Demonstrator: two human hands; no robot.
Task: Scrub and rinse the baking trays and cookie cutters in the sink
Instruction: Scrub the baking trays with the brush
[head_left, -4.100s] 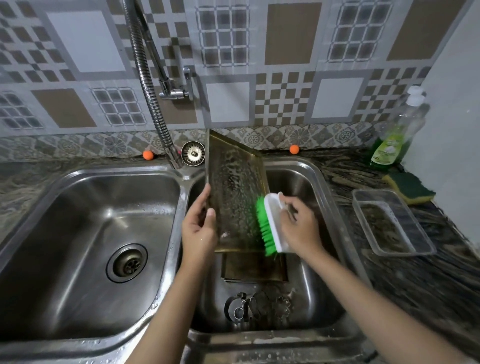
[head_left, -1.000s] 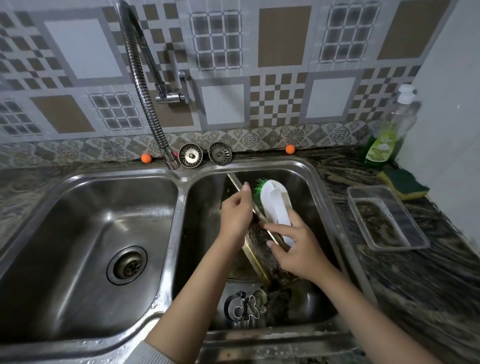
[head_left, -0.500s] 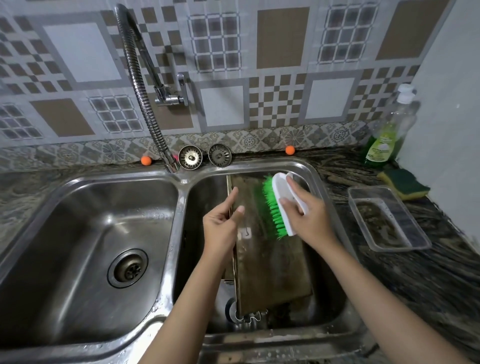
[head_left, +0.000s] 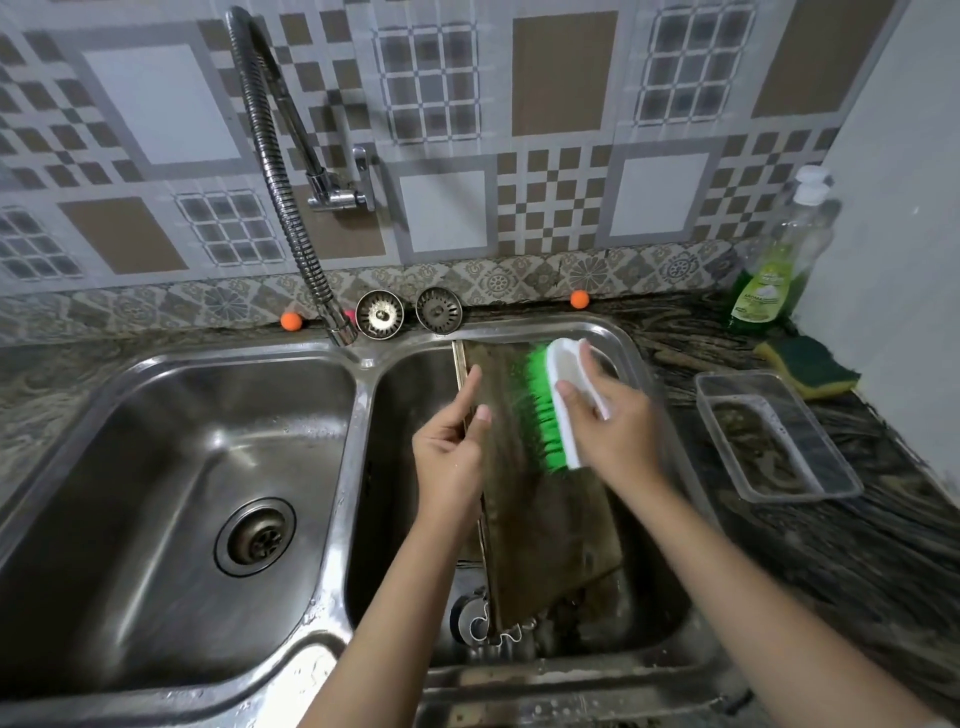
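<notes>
Baking tray (head_left: 545, 519) stands tilted in the right basin of the double sink (head_left: 363, 395), far end leaning at the back rim, near end down over the cookie cutters (head_left: 480, 621) at the basin floor. Left hand (head_left: 451, 452) grips the tray's left long edge: thumb on the upper face, fingers curled behind the rim, forearm rising from below. Right hand (head_left: 608, 421) is wrapped over the white back of the scrub brush (head_left: 558, 405), fingers closed round it, green bristles pressed to the tray's upper part. Tray surface dull brown-gold, wet, streaked; rim thin and brassy. Cutters metallic, mostly hidden by the tray's lower edge; shapes not readable. Tap hose (head_left: 280, 182) ends near the divider.
</notes>
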